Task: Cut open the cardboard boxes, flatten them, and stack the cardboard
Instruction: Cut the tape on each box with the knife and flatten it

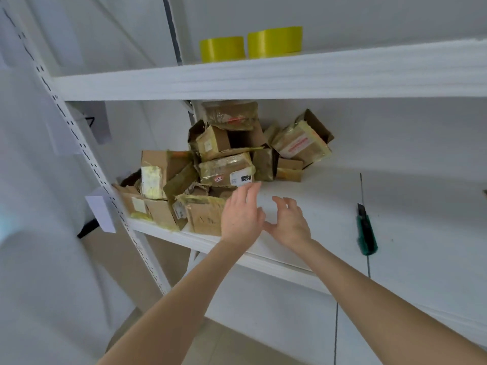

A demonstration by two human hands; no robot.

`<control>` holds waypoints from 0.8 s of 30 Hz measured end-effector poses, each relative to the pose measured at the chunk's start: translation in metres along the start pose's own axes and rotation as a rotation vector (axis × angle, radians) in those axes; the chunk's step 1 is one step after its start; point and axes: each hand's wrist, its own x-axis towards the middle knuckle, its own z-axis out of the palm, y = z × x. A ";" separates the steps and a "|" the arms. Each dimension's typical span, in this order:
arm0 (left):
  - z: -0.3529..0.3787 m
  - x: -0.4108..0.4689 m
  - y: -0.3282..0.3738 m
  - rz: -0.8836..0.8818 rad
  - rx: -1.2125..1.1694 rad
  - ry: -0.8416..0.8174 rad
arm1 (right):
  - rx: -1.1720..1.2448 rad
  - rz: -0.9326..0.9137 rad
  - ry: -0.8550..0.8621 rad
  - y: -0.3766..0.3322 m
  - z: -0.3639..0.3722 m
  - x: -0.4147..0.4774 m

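Boxes (226, 154): heaped on the middle shelf (329, 191), at 11 o'clock from my hands; crumpled, taped, some already gaping.
Handling: I judge them light and soft-walled, the tape slick; best taken by opposite cardboard edges, not by the taped faces.
Left hand (241, 214): fingers straight and close together, tips at the corner of the labelled box (226, 172); whether they touch it, I cannot tell. Holding nothing.
Right hand (288, 222): fingers loosely curved and spread, empty.
Knife (366, 233): flat on the same shelf at 3 o'clock, well apart from my right hand.
Tape rolls (222, 48): on the upper shelf (290, 75), 12 o'clock.
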 end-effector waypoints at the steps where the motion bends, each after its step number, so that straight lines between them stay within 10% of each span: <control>1: -0.003 0.005 -0.010 -0.028 0.003 0.070 | 0.044 -0.020 -0.025 -0.008 0.006 0.008; 11: -0.016 -0.001 -0.110 -0.606 -0.267 0.242 | 0.625 0.041 -0.370 -0.048 0.069 0.080; 24: 0.057 0.052 -0.096 -0.389 -0.730 -0.205 | 0.760 0.398 -0.107 0.026 -0.009 0.093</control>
